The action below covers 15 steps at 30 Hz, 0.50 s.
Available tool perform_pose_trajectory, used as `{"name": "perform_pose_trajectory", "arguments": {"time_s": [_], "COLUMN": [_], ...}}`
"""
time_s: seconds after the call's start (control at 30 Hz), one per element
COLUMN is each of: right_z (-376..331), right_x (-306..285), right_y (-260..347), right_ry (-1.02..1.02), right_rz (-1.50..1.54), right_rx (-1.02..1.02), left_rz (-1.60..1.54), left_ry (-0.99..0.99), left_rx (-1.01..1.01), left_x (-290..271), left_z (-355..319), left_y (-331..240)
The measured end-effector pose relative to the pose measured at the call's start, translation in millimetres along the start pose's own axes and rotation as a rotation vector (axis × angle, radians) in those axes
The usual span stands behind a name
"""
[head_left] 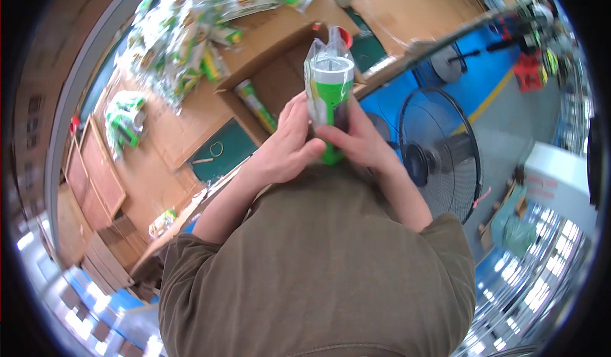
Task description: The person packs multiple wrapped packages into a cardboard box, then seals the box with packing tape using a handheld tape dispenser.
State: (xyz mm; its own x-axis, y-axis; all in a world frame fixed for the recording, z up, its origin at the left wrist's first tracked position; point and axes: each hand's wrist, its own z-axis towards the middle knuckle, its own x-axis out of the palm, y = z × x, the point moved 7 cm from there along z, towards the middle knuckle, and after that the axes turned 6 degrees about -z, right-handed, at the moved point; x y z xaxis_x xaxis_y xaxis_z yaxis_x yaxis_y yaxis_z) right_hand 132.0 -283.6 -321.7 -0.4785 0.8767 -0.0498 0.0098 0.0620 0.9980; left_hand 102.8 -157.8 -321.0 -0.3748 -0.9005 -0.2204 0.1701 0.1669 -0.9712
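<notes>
Between my two hands stands a green torch-shaped item (pixel 331 93) with a white rim, wrapped in a clear plastic bag whose loose end sticks up. My left hand (pixel 289 142) presses against its left side, fingers close together. From the right, my right hand (pixel 359 134) wraps round the item, its thumb across the lower front. The bottom of the item sits close to my shirt. Just beyond my hands is an open cardboard box (pixel 238 125), with one green bagged packet (pixel 256 105) inside along its left wall.
A big heap of green-and-white bagged packets (pixel 184 45) covers the far left of the cardboard-topped table (pixel 162 175). A smaller cluster of packets (pixel 124 121) lies nearer. A black floor fan (pixel 439 156) stands to my right, with a white box (pixel 560 182) beyond it.
</notes>
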Motion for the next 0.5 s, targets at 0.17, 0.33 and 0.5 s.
{"name": "perform_pose_trajectory", "arguments": {"time_s": [0.17, 0.33, 0.5], "right_z": [23, 80, 134], "right_x": [-4, 1, 29], "right_y": [-21, -43, -117], "right_ry": [0.491, 0.617, 0.687], "right_rz": [-0.181, -0.731, -1.385], "right_rx": [0.447, 0.584, 0.529], "left_rz": [0.479, 0.346, 0.176], "left_ry": [-0.544, -0.697, -0.625], "left_rx": [-0.189, -0.444, -0.425], "left_x": [-76, -87, -61], "left_z": [-46, -84, -84], "left_y": [31, 79, 106]}}
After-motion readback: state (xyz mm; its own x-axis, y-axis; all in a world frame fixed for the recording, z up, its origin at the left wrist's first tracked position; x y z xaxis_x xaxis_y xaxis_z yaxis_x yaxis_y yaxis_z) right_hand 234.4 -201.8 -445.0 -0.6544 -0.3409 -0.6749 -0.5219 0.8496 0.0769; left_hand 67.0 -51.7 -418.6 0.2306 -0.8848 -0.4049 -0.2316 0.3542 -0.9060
